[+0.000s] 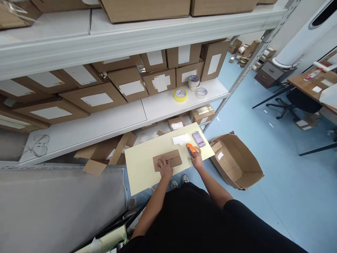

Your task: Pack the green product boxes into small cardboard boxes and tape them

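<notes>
A small flat cardboard box (174, 161) lies on the pale yellow tabletop (139, 175). My left hand (165, 168) rests on top of it with the fingers spread across its seam. At the right end of the table, my right hand (197, 160) is closed around an orange tape dispenser (191, 149) with a roll of yellow-edged tape. The dispenser is apart from the box, to its right. White paper sheets (180, 139) lie behind the dispenser, beside a blurred purple item (198, 138).
Behind the table stands a metal shelf (118, 114) with several labelled cartons (131, 88), a yellow tape roll (180, 95) and white tape rolls (201, 93). A large open carton (234, 161) sits on the floor at the right; another open carton (105, 153) is at the left.
</notes>
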### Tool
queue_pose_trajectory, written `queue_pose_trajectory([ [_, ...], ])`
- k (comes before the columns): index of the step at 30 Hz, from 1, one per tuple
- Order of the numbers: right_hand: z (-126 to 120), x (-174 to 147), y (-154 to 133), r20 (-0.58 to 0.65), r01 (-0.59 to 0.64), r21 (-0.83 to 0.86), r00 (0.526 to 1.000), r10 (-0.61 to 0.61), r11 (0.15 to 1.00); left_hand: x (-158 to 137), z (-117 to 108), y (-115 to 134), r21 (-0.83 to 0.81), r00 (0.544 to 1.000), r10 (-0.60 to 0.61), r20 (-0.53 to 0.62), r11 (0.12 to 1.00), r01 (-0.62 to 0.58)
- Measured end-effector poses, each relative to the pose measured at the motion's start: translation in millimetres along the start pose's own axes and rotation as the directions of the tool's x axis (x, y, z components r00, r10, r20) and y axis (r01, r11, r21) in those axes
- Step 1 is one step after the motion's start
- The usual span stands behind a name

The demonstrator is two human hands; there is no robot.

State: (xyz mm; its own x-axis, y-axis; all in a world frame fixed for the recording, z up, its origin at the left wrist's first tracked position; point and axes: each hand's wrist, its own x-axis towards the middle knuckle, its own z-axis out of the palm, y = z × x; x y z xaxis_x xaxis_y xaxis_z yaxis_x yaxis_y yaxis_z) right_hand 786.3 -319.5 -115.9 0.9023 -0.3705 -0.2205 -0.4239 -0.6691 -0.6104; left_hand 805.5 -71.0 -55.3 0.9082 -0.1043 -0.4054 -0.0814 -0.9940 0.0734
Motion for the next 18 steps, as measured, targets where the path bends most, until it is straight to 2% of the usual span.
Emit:
queue_pose_trajectory([
  [2,-7.0,14.7,5.4,0.084,-0.05,-0.054,0.995,0.055,0.997,2.3,-1.8,-2.7,-0.047,0.999,0.022,-0.03,0.999,-0.023],
  [6,-9.9,32.1,12.6,0.222,-0.043,-0.096,0.973,0.063,0.995,1.7,-7.3,-21.7,-0.211,0.995,0.091,-0.034,0.973,-0.096],
  [10,0.0,37.3,17.8,0.271,-0.01,-0.118,0.962,0.042,0.993,-8.9,-6.9,-44.2,-0.294,0.988,0.144,-0.052,0.944,-0.153],
  [12,6.2,39.9,17.7,0.262,0.002,-0.114,0.965,0.028,0.994,-14.2,-4.5,-49.4,-0.281,0.984,0.167,-0.054,0.943,-0.175],
  [15,11.8,46.6,13.1,0.26,-0.083,-0.107,0.96,0.109,0.991,-18.5,0.6,-46.9,-0.205,0.978,0.207,-0.026,0.956,-0.208],
  [18,9.3,52.3,7.2,0.26,-0.126,-0.097,0.954,0.148,0.987,-20.0,7.4,-37.6,-0.102,0.982,0.189,-0.005,0.977,-0.188],
])
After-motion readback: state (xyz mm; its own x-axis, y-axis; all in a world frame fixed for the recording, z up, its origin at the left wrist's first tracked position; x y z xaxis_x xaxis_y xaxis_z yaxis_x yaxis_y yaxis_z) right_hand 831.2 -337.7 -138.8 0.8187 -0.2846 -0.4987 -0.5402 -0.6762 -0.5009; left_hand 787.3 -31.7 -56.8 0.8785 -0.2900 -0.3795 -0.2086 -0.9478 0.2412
